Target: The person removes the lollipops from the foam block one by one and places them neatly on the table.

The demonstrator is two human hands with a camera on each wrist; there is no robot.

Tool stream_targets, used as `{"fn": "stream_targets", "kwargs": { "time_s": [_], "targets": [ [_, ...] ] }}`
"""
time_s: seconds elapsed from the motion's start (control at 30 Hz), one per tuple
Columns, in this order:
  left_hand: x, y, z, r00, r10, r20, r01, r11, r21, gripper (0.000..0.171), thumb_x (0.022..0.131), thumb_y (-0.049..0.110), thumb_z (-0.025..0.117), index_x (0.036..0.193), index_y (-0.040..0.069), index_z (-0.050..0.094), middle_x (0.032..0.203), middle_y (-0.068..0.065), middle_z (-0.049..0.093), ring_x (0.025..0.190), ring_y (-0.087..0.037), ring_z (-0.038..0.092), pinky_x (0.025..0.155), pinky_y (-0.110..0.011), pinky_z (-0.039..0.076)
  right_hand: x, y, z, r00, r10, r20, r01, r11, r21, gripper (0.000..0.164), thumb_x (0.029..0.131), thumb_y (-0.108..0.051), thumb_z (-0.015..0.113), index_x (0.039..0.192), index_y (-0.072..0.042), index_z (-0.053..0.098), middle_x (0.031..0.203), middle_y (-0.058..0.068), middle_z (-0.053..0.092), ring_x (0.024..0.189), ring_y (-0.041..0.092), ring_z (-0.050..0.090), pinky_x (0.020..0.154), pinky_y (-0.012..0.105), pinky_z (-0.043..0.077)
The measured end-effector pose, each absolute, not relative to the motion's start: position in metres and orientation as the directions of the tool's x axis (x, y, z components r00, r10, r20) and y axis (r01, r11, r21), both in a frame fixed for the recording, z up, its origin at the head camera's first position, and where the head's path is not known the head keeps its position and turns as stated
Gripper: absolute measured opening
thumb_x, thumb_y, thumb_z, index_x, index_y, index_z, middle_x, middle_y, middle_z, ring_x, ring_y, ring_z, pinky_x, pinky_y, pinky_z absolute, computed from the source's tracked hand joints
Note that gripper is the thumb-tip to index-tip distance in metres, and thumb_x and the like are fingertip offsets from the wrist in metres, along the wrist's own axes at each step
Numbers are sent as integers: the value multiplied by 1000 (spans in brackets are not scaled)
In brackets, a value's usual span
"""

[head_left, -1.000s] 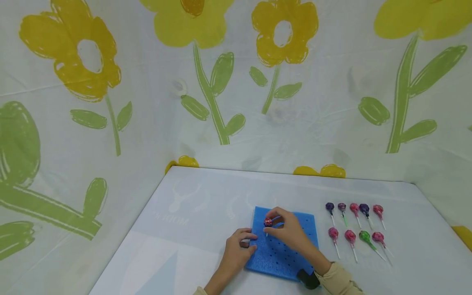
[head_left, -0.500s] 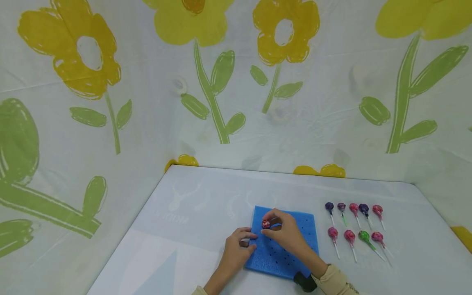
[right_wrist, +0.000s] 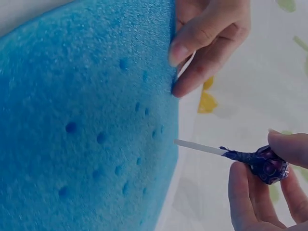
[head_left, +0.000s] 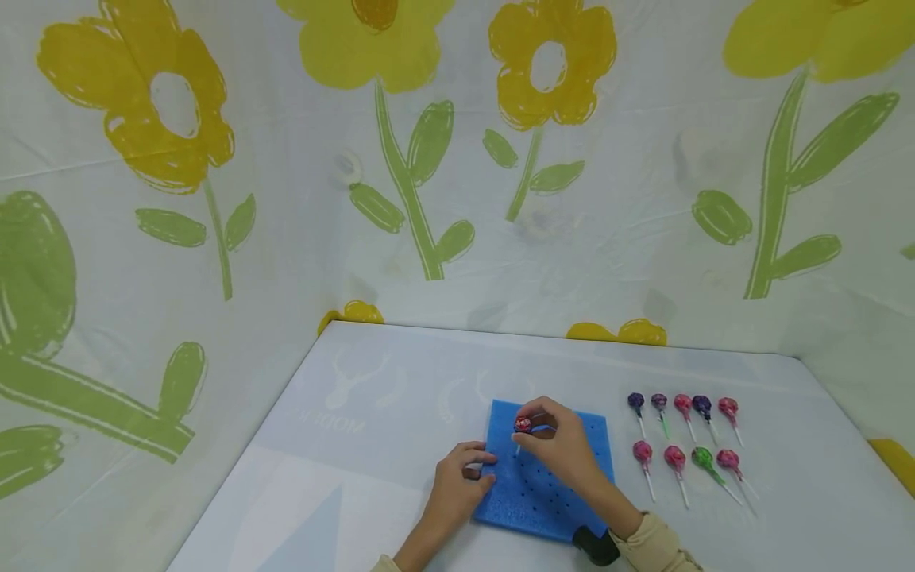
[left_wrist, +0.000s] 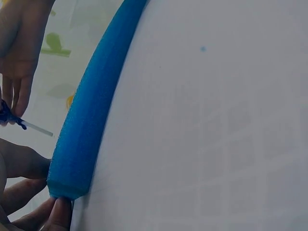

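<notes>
A blue foam board (head_left: 511,504) dotted with small holes lies on the white table. At its left edge is my left hand (head_left: 457,486), fingers bent and holding the edge; the left wrist view shows fingertips against the board's side (left_wrist: 89,115). Above the board's far left part, my right hand (head_left: 565,449) pinches a lollipop (right_wrist: 267,166) by its wrapped head, dark purple and red. Its white stick (right_wrist: 198,146) points toward the holed face. In the left wrist view the stick's end is apart from the foam.
Two rows of wrapped lollipops lie to the right of the board, among them a purple one (head_left: 635,400), a pink one (head_left: 674,457) and a green one (head_left: 704,457). A flowered curtain (head_left: 500,262) hangs behind the table. A black wrist device (head_left: 596,546) sits on my right wrist.
My right hand dipped slightly with the lollipop half a second ago, and now holds it a little higher and further right, its stick showing again. The left hand stays put.
</notes>
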State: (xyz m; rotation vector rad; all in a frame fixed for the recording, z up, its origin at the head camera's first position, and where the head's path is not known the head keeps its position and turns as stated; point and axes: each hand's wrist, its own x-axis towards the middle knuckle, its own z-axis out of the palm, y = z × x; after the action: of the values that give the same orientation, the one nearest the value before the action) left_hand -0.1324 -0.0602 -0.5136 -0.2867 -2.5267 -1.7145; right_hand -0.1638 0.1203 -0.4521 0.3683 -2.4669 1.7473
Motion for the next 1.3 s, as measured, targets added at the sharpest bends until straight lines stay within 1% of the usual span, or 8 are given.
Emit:
{"fn": "stream_targets", "kwargs": {
  "time_s": [0.17,0.23,0.4,0.77,1.0,1.13,1.3],
  "targets": [
    [-132,-60,-512,-982,111,151,181,370,911,21,77,0,70,98,3,70,119,-14,58,98,-27,62,76,-25,52,-163,128,-446,-964,-128,235,-263,308,-914,27,77,-1,75,98,-13,64,94,2,63,89,20,63,74,25,54],
    [-132,-60,-512,-982,110,152,182,367,912,21,77,-1,70,98,4,70,120,-15,57,99,-28,62,76,-25,52,-162,132,-443,-965,-124,230,-258,312,-914,27,77,-2,75,99,-13,64,95,2,64,89,19,63,74,25,54],
    [-132,-61,-513,-980,113,162,192,356,915,22,77,-2,70,98,3,70,120,-16,57,96,-27,63,76,-25,53,-162,143,-438,-966,-115,233,-258,334,-906,26,79,-4,75,102,-12,64,98,4,64,90,20,63,75,23,53],
    [-131,-61,-513,-979,121,165,196,323,926,23,76,-1,71,98,3,70,120,-16,56,89,-25,64,75,-28,53,-158,168,-432,-955,-57,292,-289,407,-866,27,79,-9,75,103,-9,64,98,5,65,90,20,64,74,19,51],
    [-132,-62,-515,-981,116,157,187,333,924,22,76,-1,71,98,4,70,120,-15,57,90,-24,64,76,-27,52,-153,188,-426,-952,-43,303,-292,420,-859,29,82,-17,74,106,-7,64,103,7,65,92,20,63,75,18,50],
    [-132,-61,-515,-978,120,169,200,328,923,22,76,-2,70,97,2,70,119,-16,57,89,-25,64,75,-28,53,-150,201,-422,-947,-30,319,-296,457,-838,29,83,-18,73,107,-6,63,103,8,65,91,15,62,75,16,50],
    [-133,-61,-515,-983,116,143,175,346,922,21,76,0,70,97,4,70,120,-13,57,94,-25,63,76,-26,52,-148,214,-417,-940,-6,340,-297,505,-811,28,83,-14,73,106,-4,62,100,7,65,86,6,61,73,14,50]
  ]
}}
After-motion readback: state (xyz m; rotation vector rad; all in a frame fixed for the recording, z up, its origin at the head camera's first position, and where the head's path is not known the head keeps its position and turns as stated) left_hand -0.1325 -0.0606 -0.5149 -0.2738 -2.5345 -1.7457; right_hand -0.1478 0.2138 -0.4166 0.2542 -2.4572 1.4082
